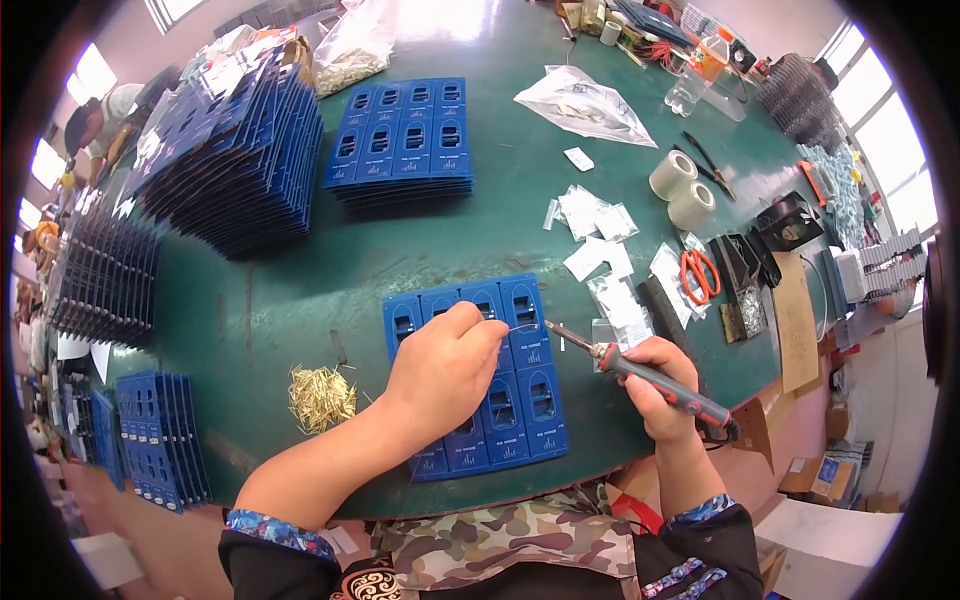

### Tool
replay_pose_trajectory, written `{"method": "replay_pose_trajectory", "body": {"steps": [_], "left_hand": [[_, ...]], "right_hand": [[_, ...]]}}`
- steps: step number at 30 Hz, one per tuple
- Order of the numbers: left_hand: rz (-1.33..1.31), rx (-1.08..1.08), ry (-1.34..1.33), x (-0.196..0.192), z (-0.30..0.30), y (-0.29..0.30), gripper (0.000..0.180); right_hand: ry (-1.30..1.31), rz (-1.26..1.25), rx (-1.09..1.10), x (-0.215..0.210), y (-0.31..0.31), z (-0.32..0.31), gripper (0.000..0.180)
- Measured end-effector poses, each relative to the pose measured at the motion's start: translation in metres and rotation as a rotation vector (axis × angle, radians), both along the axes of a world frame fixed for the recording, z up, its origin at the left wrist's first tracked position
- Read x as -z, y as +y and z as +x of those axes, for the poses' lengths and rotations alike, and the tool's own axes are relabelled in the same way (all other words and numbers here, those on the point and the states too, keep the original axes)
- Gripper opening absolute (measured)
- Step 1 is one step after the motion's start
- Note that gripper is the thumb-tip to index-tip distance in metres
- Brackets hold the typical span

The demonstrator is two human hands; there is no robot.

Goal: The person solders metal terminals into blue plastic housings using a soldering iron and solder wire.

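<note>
A blue circuit board panel lies on the green table in front of me, divided into several units with dark cut-outs. My left hand is closed over its upper left part, pinching a thin solder wire that reaches right over the top right unit. In my right hand is a grey and red soldering iron. Its metal tip points left and meets or nearly meets the wire's end; I cannot tell if they touch. Left of the panel sits a pile of small gold pins.
Stacks of blue panels stand at the back, with a taller stack at the left. To the right lie small plastic bags, red-handled scissors, tape rolls, pliers and a plastic bottle.
</note>
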State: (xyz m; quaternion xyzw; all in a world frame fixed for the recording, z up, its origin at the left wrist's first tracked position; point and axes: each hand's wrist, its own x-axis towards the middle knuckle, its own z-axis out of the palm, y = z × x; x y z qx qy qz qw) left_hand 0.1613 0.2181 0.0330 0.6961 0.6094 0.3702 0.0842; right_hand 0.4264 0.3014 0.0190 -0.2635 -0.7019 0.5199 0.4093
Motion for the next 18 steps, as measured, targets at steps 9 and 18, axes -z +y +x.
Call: {"method": "replay_pose_trajectory", "body": {"steps": [9, 18], "left_hand": [[-0.020, 0.003, 0.053, 0.0025, 0.0012, 0.0025, 0.017], [0.007, 0.017, 0.057, 0.0029, 0.0008, 0.0029, 0.015]], "right_hand": [[-0.055, 0.108, -0.028, 0.0020, 0.0062, -0.0025, 0.021], [-0.087, 0.157, -0.052, 0.0010, 0.0081, -0.0046, 0.021]]}}
